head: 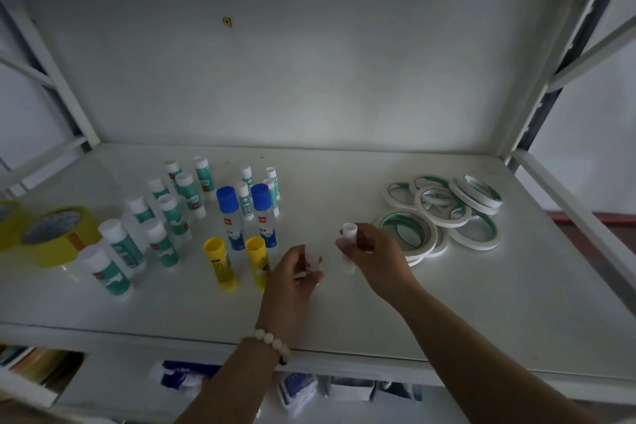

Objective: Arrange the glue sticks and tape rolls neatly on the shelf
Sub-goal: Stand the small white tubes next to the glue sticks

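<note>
gripping a glue stick (349, 230) between right fingers (367, 240).

Dim light falls on a pale back wall (309, 79) framed by white metal uprights (55, 79).

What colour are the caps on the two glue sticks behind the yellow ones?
Blue caps, clearest in the head view.

Two blue-capped glue sticks (228, 213), two yellow sticks (220, 265), thirteen green-labelled sticks (172, 213), two wide yellow tapes (58, 237), about ten thin tapes (433, 238).
</note>
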